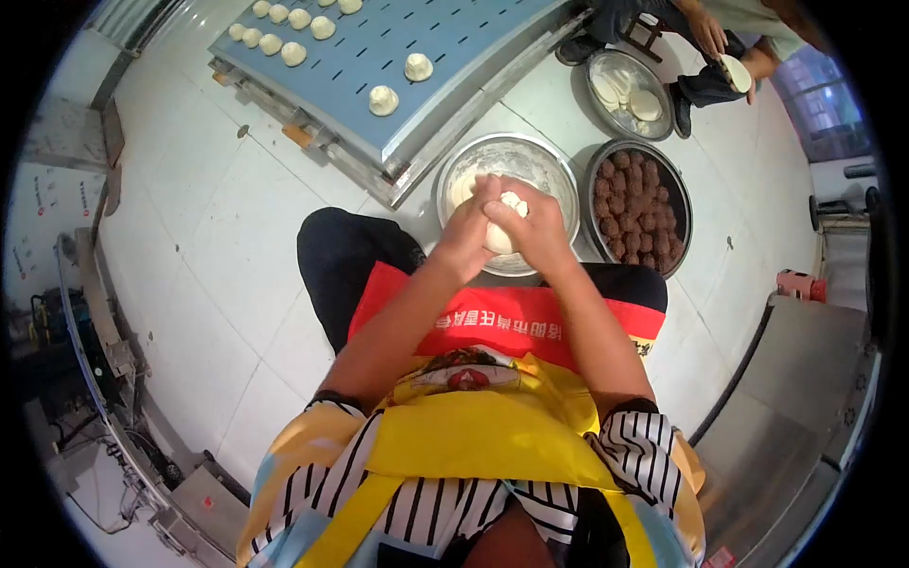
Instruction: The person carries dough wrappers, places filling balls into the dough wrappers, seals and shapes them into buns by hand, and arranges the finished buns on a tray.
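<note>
Over a metal bowl (566, 189) dusted with flour, my left hand (466, 232) and my right hand (542, 227) are wrapped together round a pale ball of dough (499, 239). The dough's gathered top shows between my fingers, and its rounded side shows below them. To the right of the bowl stands a round tray (688, 222) full of brown filling balls (639, 204). Several shaped white dough balls (383, 100) sit on the blue slotted board (454, 43) at the upper left.
A co-worker's hand (705, 33) and another beside it hold a flat dough round (736, 73) at the upper right. Near them is a metal basin (669, 118) with flat dough rounds (646, 105). Metal equipment stands at left and a grey cabinet (786, 379) at right.
</note>
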Demonstrator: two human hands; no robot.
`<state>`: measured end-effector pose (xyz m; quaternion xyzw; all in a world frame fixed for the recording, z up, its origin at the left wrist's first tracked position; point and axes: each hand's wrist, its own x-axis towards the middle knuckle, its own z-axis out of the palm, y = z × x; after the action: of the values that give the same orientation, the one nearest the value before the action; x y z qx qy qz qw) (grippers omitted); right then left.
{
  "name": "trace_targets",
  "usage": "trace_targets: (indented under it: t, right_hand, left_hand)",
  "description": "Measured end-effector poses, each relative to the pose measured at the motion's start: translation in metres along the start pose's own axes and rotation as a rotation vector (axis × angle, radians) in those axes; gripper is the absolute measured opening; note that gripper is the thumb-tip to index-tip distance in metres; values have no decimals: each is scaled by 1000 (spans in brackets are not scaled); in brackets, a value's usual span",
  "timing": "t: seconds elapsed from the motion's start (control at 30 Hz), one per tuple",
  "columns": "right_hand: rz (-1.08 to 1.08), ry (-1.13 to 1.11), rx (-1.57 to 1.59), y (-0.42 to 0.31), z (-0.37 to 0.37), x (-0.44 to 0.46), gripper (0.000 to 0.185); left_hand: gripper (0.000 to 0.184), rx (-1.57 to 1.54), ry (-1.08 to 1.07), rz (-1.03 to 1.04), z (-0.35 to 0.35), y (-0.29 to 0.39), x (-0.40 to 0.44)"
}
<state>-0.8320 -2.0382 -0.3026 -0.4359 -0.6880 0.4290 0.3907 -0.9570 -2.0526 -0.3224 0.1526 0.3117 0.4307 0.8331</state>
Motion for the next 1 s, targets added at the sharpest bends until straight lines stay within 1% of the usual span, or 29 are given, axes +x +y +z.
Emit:
trace_targets:
  t: [0.03, 0.1, 0.2, 0.23, 0.27, 0.3, 0.33, 0.37, 0.4, 0.47, 0.5, 0.53, 0.57, 0.6, 0.67, 0.73, 0.77, 0.87, 0.9, 0.93, 1.0]
  right_hand:
    - [141, -92, 183, -8, -7, -3, 35]
    - [402, -265, 368, -31, -18, -1, 35]
    - [97, -70, 23, -4, -8, 2, 50]
    - [8, -33, -33, 1, -6, 0, 47]
    - [-78, 9, -92, 2, -4, 0, 44]
    - [-36, -20, 58, -7, -4, 0, 40]
    - [57, -81, 87, -13, -8, -1, 40]
    - [152, -141, 111, -18, -12, -2, 40]
    - [248, -198, 129, -23, -16, -2, 41]
    - [98, -85, -125, -8, -9, 1, 49]
    - [-85, 57, -276, -3, -2, 1, 50]
    - [-43, 9, -138, 1, -3, 0, 46]
    - [6, -38, 3, -10, -5, 1, 44]
    - [52, -84, 146, -22, -9, 2, 42]
    - [277, -224, 154, -24, -18, 0, 44]
    - [129, -102, -39, -1, -10, 0, 47]
    - [1, 26, -203, -3, -5, -1, 47]
    - [-38, -31, 51, -14, -7, 3, 36]
    - [117, -137, 113, -21, -14, 1, 35]
    - [278, -234, 158, -28, -20, 0, 34]
    - [220, -169, 27, -21, -16, 1, 34]
  left_hand:
    - [53, 53, -41, -74, -5, 6, -2]
    - [53, 149, -119, -202, -2, 23, -9]
    - [52, 5, 130, 41, 7, -1, 3]
    - [53, -54, 139, 64, 5, -5, 7]
    - [53, -10, 78, 18, 6, -2, 3]
    - [52, 35, 18, -27, 8, 6, -4]
    - [51, 81, -41, -70, 5, 13, -11]
    - [51, 150, -107, -190, -3, 20, -10]
    - [52, 98, -28, -131, -1, 15, -8]
    - [53, -6, 124, -7, 7, 1, 0]
    - [53, -73, 136, 57, 14, 1, -2]
    - [54, 211, 82, 144, -2, -4, 3]
    - [55, 495, 27, 224, -32, -14, 9]
    - [56, 510, 19, 122, -19, -1, 0]
    - [58, 549, -2, -85, 10, 26, -19]
    - [56, 62, 198, -23, 13, 3, -8]
    - [54, -43, 171, 55, 14, -2, -4]
    - [54, -6, 115, 99, 7, -4, -9]
    - [51, 133, 38, -32, 2, 10, -16]
    - [51, 175, -6, 20, -1, 7, -13]
    - [50, 258, -94, 127, -3, 5, -10]
